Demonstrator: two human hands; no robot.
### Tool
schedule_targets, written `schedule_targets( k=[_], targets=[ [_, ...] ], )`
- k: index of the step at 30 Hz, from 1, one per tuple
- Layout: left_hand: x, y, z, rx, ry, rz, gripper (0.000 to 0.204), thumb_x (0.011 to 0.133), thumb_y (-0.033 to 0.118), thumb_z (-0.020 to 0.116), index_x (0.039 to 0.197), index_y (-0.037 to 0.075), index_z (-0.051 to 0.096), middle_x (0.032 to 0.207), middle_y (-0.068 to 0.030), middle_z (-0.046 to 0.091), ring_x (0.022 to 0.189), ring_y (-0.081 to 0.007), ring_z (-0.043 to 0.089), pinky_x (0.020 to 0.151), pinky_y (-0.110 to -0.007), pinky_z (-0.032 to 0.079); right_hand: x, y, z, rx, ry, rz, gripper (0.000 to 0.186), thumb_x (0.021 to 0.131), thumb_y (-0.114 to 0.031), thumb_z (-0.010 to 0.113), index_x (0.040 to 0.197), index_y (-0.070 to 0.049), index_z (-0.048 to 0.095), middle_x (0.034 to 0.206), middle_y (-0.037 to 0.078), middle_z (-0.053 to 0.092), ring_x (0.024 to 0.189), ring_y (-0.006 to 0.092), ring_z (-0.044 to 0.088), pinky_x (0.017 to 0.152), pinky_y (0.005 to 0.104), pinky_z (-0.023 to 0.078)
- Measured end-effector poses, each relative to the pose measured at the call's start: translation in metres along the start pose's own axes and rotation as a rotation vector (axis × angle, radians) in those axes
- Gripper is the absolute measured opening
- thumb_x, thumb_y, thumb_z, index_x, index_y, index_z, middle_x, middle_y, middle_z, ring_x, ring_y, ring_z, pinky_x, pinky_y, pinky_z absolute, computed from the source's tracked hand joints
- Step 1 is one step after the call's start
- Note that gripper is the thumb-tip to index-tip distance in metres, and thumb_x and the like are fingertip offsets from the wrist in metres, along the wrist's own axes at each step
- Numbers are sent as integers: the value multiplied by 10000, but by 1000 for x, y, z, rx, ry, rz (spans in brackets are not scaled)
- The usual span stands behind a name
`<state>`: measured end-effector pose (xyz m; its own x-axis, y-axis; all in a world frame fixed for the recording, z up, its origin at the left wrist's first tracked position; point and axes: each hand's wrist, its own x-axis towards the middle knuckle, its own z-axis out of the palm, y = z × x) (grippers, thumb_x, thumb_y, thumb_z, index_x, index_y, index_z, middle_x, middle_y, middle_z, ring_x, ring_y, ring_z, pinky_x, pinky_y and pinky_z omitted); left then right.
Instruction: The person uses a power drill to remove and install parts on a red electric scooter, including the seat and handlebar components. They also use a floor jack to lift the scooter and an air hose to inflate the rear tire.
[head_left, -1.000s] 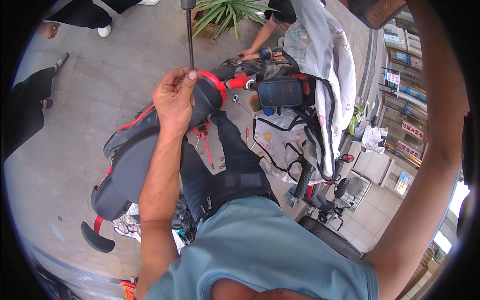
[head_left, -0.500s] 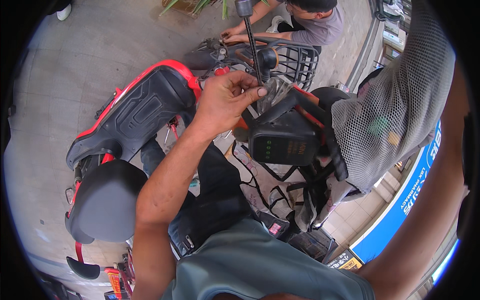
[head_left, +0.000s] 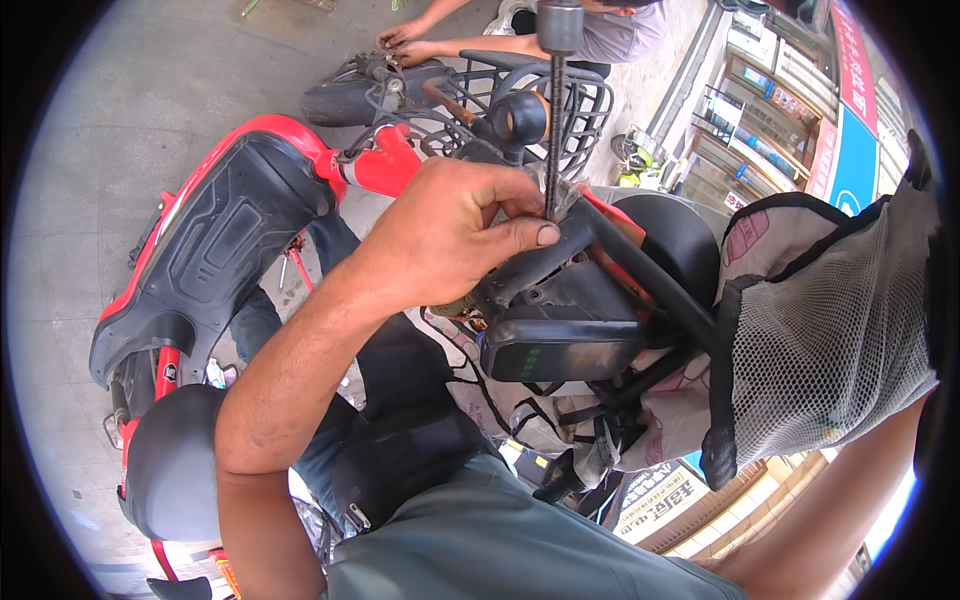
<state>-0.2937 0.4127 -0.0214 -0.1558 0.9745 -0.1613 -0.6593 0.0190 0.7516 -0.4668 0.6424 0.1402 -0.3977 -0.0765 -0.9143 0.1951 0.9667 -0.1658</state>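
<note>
The left hand (head_left: 455,235) is grasping a thin dark rod (head_left: 556,120), its thumb and fingers pinching it near the lower end that shows. The rod is standing nearly upright in the view, carrying a grey cylinder (head_left: 560,27) at its top; where its lower tip is resting cannot be told, since the hand is covering it. The right arm (head_left: 830,500) is reaching up along the right edge, but its hand is staying out of sight, so the state of those fingers cannot be told.

Just below the left hand, a dark box (head_left: 560,345) is showing small green marks and faint orange lettering on its face. Beside it, black bars (head_left: 650,270) are running toward a mesh cover (head_left: 830,350) and a pale cloth (head_left: 745,240) bearing pinkish printed shapes.

Writing is also appearing farther off: a red sign (head_left: 855,65) is carrying pale characters, a blue sign (head_left: 858,160) below it is showing a white emblem, and a pale board (head_left: 660,505) at the lower right is displaying bold dark characters.

On the left, a red bike is lying with its black footboard (head_left: 250,215) facing up; a small dark badge (head_left: 170,370) is marking its red post, near the grey seat (head_left: 175,460). At the top, a co-worker's hands (head_left: 400,45) are working by a wheel (head_left: 350,100), near a black basket (head_left: 590,110).
</note>
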Motion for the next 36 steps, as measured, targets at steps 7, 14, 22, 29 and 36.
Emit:
schedule_targets(
  k=[7, 14, 22, 29, 36],
  targets=[
    [13, -8, -4, -132, -66, 63, 171, 854, 108, 802, 899, -16, 693, 677, 20, 597, 605, -32, 451, 533, -241, 377, -14, 13, 7, 86, -8, 60, 424, 782, -174, 876, 1129, -3, 703, 975, 31, 719, 862, 118, 626, 783, 303, 517],
    [-6, -17, -4, 9, -169, 94, 184, 819, 139, 798, 876, 4, 686, 763, -127, 665, 673, -264, 653, 611, -357, 489, -9, 41, 14, 203, -24, 99, 445, 774, -156, 880, 1145, 1, 693, 997, 42, 721, 883, 124, 638, 797, 311, 531],
    [-26, -18, -5, -61, -123, 35, 192, 800, 163, 809, 824, 30, 672, 738, -94, 664, 669, -275, 657, 602, -371, 491, 4, 55, 37, 286, -34, 107, 469, 764, -134, 884, 1163, 6, 682, 1023, 56, 725, 908, 132, 652, 813, 321, 547],
    [-36, -21, 4, -123, -69, -1, 206, 769, 147, 837, 821, 33, 674, 714, -81, 650, 612, -258, 627, 556, -361, 463, 5, 50, 24, 349, -30, 128, 492, 755, -115, 888, 1179, 10, 672, 1045, 67, 728, 929, 138, 664, 828, 330, 561],
    [-38, -19, 4, -71, -115, 53, 152, 801, 107, 792, 866, 29, 679, 748, -84, 640, 659, -276, 629, 577, -380, 468, 7, 41, 31, 376, -21, 144, 516, 747, -96, 892, 1195, 14, 662, 1067, 79, 730, 950, 144, 676, 842, 339, 576]
  ],
)
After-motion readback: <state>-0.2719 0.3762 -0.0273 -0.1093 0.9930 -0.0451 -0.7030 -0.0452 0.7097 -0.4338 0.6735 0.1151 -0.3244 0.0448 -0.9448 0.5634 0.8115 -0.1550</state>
